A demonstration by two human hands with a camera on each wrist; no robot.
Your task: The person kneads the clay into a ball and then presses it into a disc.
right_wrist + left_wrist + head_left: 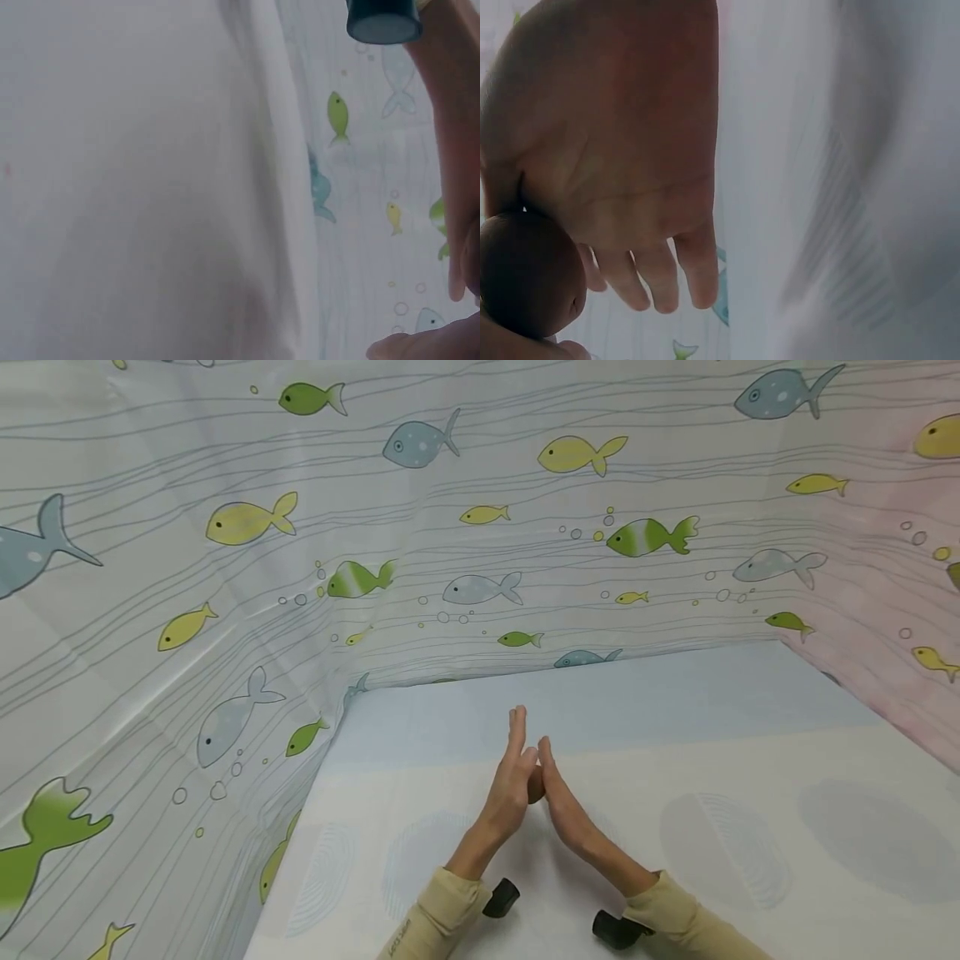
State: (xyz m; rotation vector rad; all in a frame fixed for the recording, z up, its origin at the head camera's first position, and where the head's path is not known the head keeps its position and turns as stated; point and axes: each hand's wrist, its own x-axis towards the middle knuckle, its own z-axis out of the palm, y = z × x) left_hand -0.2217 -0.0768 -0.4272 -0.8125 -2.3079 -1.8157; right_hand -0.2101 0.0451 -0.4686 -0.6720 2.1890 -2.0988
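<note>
A smooth, dark brown, ball-like thing (532, 274) with a small mark on its side is between the two hands, above the bed-like surface; its exact kind cannot be told. In the head view my left hand (512, 789) stands upright at the brown thing's left, fingers pointing up. My right hand (566, 806) leans in from the other side, fingers straight, its tips close to the left hand. The left wrist view has the right palm spread large, with the brown thing against its thumb side. At the right edge of the right wrist view, the brown thing is partly cut off.
A pale sheet with faint circles covers the flat surface (720, 760) below. Fish-printed curtains (420, 543) surround it at the back and sides. Dark wrist cameras hang under the left sleeve (435, 918) and the right sleeve (682, 914).
</note>
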